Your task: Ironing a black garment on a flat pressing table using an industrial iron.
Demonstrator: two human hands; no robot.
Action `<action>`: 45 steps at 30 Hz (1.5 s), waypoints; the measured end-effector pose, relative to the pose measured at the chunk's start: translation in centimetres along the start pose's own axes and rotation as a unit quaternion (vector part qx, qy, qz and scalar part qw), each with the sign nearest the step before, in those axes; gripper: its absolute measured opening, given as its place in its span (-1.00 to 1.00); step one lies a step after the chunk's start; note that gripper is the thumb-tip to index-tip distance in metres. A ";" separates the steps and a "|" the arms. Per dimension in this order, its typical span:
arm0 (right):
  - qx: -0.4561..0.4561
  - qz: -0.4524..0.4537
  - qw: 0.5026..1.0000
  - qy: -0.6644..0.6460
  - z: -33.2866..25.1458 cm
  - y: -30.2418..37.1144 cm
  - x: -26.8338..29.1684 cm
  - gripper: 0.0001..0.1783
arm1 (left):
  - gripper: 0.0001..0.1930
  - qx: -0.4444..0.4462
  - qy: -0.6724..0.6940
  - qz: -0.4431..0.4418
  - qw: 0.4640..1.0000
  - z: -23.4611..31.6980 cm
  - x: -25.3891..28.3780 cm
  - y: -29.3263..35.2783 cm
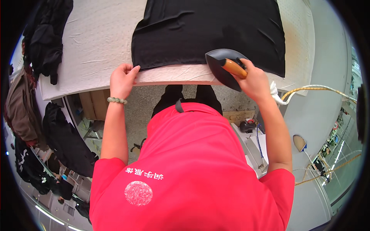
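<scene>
A black cloth lies over the pale padded ironing table, with a few creases at its upper left. My left hand, a beaded bracelet on its wrist, is closed with thumb and fingers pinching at the cloth's near left corner. In my right hand is the wooden handle of a dark iron. The iron sits at the near edge of the table, its soleplate overlapping the cloth's near hem. Whether it presses flat there I cannot tell.
The ironing table has its near edge just in front of me. Dark garments are heaped at its far left, and more clothes hang at the left. A cord and hose run off to the right, above a grey surface.
</scene>
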State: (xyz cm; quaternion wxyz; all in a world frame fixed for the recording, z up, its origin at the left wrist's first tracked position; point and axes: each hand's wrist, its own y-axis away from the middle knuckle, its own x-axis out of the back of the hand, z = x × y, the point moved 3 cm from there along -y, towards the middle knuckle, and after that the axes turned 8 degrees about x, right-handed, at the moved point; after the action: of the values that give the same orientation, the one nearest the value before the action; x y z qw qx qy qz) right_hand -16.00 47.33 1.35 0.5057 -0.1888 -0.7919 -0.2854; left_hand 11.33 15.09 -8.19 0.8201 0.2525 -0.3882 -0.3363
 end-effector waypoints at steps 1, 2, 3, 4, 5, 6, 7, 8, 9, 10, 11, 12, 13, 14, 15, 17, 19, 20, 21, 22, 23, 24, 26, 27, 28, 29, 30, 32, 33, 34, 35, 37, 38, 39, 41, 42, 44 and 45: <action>-0.009 -0.014 1.000 -0.003 -1.0 -0.6 -0.7 -0.44 | -0.68 0.002 0.011 -0.010 1.000 -0.1 0.1 0.0; 0.000 -0.021 1.000 -0.001 -2.2 -1.1 -1.3 -0.44 | -0.66 0.015 0.022 -0.014 1.000 -0.3 0.2 0.0; 0.009 -0.030 1.000 0.001 -3.4 -1.6 -1.9 -0.44 | -0.66 0.011 0.023 -0.018 1.000 -0.3 0.3 0.0; 0.019 -0.035 0.999 0.005 -4.6 -2.0 -2.3 -0.44 | -0.68 0.006 0.000 -0.013 1.000 -0.3 0.4 0.1; 0.023 -0.043 0.999 0.003 -5.8 -2.3 -2.7 -0.44 | -0.69 0.001 -0.023 -0.007 1.000 -0.3 0.4 0.2; 0.028 -0.054 0.998 0.003 -7.0 -2.7 -3.0 -0.41 | -0.71 -0.010 -0.037 -0.004 0.999 -0.2 0.4 0.3; 0.034 -0.065 0.997 0.002 -8.2 -3.1 -3.3 -0.39 | -0.71 0.001 -0.043 0.004 0.999 -0.3 0.4 0.5; 0.035 -0.078 0.996 0.008 -9.5 -3.5 -3.6 -0.36 | -0.72 -0.037 -0.091 0.035 0.995 0.0 0.5 0.6; 0.045 -0.079 0.996 0.001 -10.8 -4.0 -3.8 -0.36 | -0.74 -0.074 -0.138 0.065 0.985 0.2 0.6 0.8; 0.059 -0.096 0.994 -0.002 -12.1 -4.5 -4.0 -0.34 | -0.74 -0.112 -0.183 0.095 0.972 0.4 0.7 1.0; 0.071 -0.112 0.991 -0.005 -13.3 -4.9 -4.2 -0.31 | -0.74 -0.107 -0.183 0.095 0.973 0.4 0.7 1.0; 0.081 -0.124 0.989 -0.007 -14.4 -5.2 -4.3 -0.28 | -0.74 -0.098 -0.187 0.090 0.973 0.2 0.8 1.0; 0.086 -0.131 0.988 -0.008 -15.5 -5.5 -4.4 -0.28 | -0.73 -0.090 -0.191 0.084 0.974 0.0 0.9 1.0; 0.100 -0.144 0.984 -0.018 -16.5 -5.8 -4.5 -0.26 | -0.73 -0.103 -0.187 0.086 0.973 0.0 1.0 1.0; 0.114 -0.155 0.981 -0.028 -17.4 -6.0 -4.6 -0.23 | -0.73 -0.080 -0.193 0.079 0.975 -0.3 1.2 0.9; 0.127 -0.167 0.977 -0.037 -18.8 -6.3 -5.0 -0.20 | -0.69 -0.097 -0.112 0.070 0.986 -0.6 1.6 0.8; 0.128 -0.180 0.974 -0.053 -19.8 -6.5 -5.4 -0.29 | -0.68 -0.108 -0.071 0.063 0.990 -0.8 1.8 0.5; 0.121 -0.183 0.974 -0.054 -20.1 -6.5 -5.7 -0.33 | -0.67 -0.102 -0.057 0.061 0.991 -0.9 1.8 0.4; 0.117 -0.185 0.974 -0.051 -20.3 -6.5 -6.0 -0.33 | -0.66 -0.098 -0.040 0.056 0.993 -1.0 1.7 0.2; 0.118 -0.177 0.977 -0.034 -20.3 -6.5 -6.2 -0.38 | -0.66 -0.091 -0.020 0.041 0.995 -1.1 1.6 0.0; 0.118 -0.168 0.978 -0.018 -20.1 -6.4 -6.5 -0.43 | -0.66 -0.102 -0.016 0.038 0.994 -1.0 1.4 -0.1; 0.118 -0.164 0.979 -0.003 -19.8 -6.3 -6.7 -0.48 | -0.65 -0.097 -0.053 0.050 0.993 -0.9 1.3 -0.2; 0.108 -0.154 0.982 0.021 -18.6 -5.8 -6.7 -0.53 | -0.64 -0.088 -0.132 0.089 0.983 -0.6 1.4 -0.2; 0.103 -0.150 0.983 0.038 -17.7 -5.5 -6.5 -0.58 | -0.64 -0.084 -0.130 0.076 0.985 -0.5 1.3 -0.1; 0.101 -0.140 0.984 0.049 -16.8 -5.2 -6.3 -0.63 | -0.64 -0.087 -0.136 0.077 0.984 -0.3 1.3 0.0; 0.097 -0.146 0.983 0.053 -15.7 -4.8 -6.0 -0.63 | -0.64 -0.090 -0.142 0.078 0.983 -0.2 1.4 0.0; 0.071 -0.157 0.983 0.064 -14.3 -4.4 -5.5 -0.65 | -0.63 -0.094 -0.151 0.082 0.981 0.0 1.5 0.1; 0.014 -0.179 0.980 0.087 -11.2 -3.5 -4.3 -0.65 | -0.63 -0.090 -0.153 0.078 0.981 0.2 1.6 0.2; -0.009 -0.176 0.980 0.096 -10.0 -3.3 -3.9 -0.63 | -0.63 -0.089 -0.155 0.076 0.981 0.2 1.7 0.1; -0.019 -0.191 0.976 0.098 -8.7 -2.8 -3.3 -0.63 | -0.63 -0.096 -0.156 0.082 0.980 0.3 1.6 0.1; -0.040 -0.181 0.977 0.106 -7.3 -2.2 -2.7 -0.60 | -0.63 -0.087 -0.158 0.073 0.981 0.2 1.7 0.0; -0.063 -0.171 0.977 0.113 -4.9 -1.2 -1.8 -0.57 | -0.64 -0.077 -0.173 0.073 0.979 0.2 1.6 -0.2; -0.079 -0.159 0.978 0.105 -3.7 -0.7 -1.5 -0.54 | -0.64 -0.076 -0.180 0.078 0.978 0.3 1.6 -0.2; -0.096 -0.146 0.980 0.098 -2.8 -0.3 -1.3 -0.51 | -0.64 -0.075 -0.180 0.072 0.978 0.4 1.5 -0.2; -0.116 -0.133 0.980 0.089 -1.5 0.3 -1.3 -0.48 | -0.64 -0.067 -0.195 0.081 0.975 0.6 1.5 -0.2; -0.125 -0.133 0.980 0.079 -1.0 0.6 -1.2 -0.48 | -0.64 -0.073 -0.200 0.087 0.973 0.8 1.5 0.0; -0.143 -0.133 0.979 0.060 -0.7 0.9 -0.9 -0.45 | -0.65 -0.073 -0.211 0.088 0.971 1.0 1.3 0.2; -0.145 -0.129 0.979 0.061 -0.8 0.8 -0.6 -0.45 | -0.65 -0.079 -0.217 0.096 0.968 1.1 1.3 0.4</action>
State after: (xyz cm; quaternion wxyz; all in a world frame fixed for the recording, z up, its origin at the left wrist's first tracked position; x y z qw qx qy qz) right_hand -14.68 47.45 1.26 0.4794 -0.1381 -0.7275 -0.4710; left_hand 11.21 14.24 -6.73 0.7619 0.0695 -0.5514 -0.3326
